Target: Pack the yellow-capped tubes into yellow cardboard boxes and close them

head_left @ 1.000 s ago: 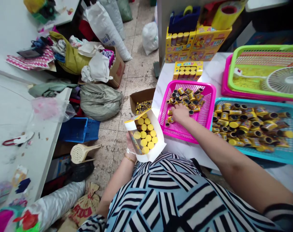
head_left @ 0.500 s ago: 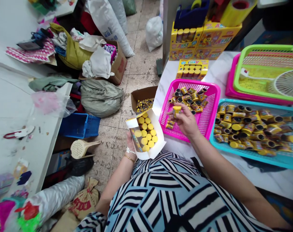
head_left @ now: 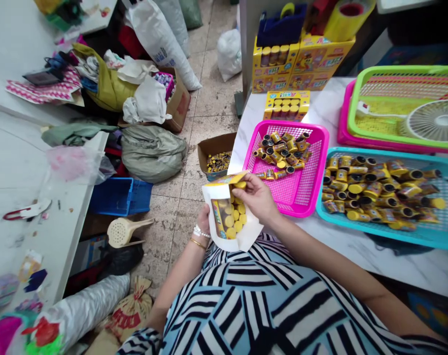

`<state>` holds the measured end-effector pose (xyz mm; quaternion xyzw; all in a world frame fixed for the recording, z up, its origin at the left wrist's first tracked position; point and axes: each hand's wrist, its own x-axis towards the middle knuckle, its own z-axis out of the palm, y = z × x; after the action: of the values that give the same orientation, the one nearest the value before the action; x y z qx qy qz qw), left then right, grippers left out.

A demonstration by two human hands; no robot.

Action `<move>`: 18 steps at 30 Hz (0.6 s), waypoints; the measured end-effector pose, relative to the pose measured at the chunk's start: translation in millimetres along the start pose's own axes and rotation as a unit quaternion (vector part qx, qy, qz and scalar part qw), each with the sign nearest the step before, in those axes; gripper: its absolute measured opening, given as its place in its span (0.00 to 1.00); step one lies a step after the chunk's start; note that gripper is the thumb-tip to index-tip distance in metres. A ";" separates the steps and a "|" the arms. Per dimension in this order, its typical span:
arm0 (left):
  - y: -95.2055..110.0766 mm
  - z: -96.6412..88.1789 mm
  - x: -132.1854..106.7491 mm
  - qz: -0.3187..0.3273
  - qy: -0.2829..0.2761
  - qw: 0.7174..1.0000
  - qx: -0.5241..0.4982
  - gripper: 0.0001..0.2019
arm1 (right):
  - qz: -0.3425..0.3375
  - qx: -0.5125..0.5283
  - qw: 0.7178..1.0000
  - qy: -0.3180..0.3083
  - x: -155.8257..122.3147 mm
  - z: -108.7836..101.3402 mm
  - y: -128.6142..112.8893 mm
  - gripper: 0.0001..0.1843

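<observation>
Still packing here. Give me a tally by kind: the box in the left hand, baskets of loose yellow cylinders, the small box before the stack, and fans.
Open box in the left hand: 1
Baskets of loose cylinders, pink basket and turquoise basket: 2
Small yellow box: 1
White fan: 1
Total: 5

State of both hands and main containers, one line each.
Yellow-and-white cardboard carton: open, yellow-ended cylinders inside
Left hand: holding the carton
Right hand: at the carton's opening; grip unclear
Bright pink plastic mesh basket: partly filled with cylinders
Turquoise plastic mesh basket: many cylinders inside
Brown cardboard box: open, small yellow pieces inside
</observation>
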<state>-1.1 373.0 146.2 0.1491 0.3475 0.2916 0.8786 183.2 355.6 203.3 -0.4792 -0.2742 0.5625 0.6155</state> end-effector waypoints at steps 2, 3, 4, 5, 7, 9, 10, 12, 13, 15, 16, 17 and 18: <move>2.1 -2.0 -3.5 0.007 0.017 1.000 0.005 0.29 | 0.017 0.004 1.000 0.024 -1.5 -2.5 -2.3 0.19; 2.6 -1.5 -4.9 0.010 0.023 1.000 0.006 0.29 | 0.029 0.013 0.999 0.026 -2.5 -2.3 -3.5 0.20; 2.5 0.0 -6.1 0.011 0.027 1.000 0.004 0.30 | 0.040 0.026 0.999 0.024 -3.6 -1.2 -4.5 0.21; 1.8 2.3 -7.1 0.014 0.031 0.999 0.000 0.31 | 0.045 0.037 0.998 0.023 -4.8 0.6 -5.2 0.22; -1.1 8.2 -8.8 0.018 0.038 0.999 -0.009 0.33 | 0.045 0.044 0.997 0.035 -7.4 4.2 -6.0 0.22; -4.2 13.8 -10.3 0.015 0.048 0.999 -0.015 0.33 | 0.039 0.026 0.998 0.051 -10.8 5.2 -7.4 0.21; -5.3 15.7 -11.1 0.012 0.050 0.999 -0.016 0.32 | 0.035 0.010 0.998 0.050 -13.1 4.1 -8.9 0.21; -6.1 17.8 -12.2 0.014 0.050 0.998 -0.022 0.31 | 0.024 -0.036 0.999 0.016 -18.7 -0.8 -13.6 0.18; -5.9 18.0 -12.5 0.021 0.048 0.998 -0.025 0.31 | 0.017 -0.068 0.997 -0.017 -21.7 -4.2 -16.6 0.16; -5.0 17.1 -12.5 0.041 0.043 0.998 -0.028 0.30 | 0.006 -0.145 0.984 -0.100 -26.9 -10.8 -22.9 0.08; -4.8 16.4 -12.5 0.049 0.042 0.998 -0.028 0.29 | -0.003 -0.189 0.971 -0.144 -28.7 -13.5 -25.7 0.06; -4.8 15.7 -12.5 0.050 0.039 0.998 -0.027 0.29 | -0.018 -0.236 0.954 -0.185 -29.8 -15.8 -28.0 0.08; -5.2 15.1 -12.7 0.046 0.036 0.998 -0.027 0.28 | -0.040 -0.285 0.931 -0.223 -30.2 -17.7 -29.8 0.11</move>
<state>4.1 360.2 161.1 0.1308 0.3642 0.3462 0.8546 205.0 324.5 229.3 -0.4856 -0.5718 0.5279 0.3982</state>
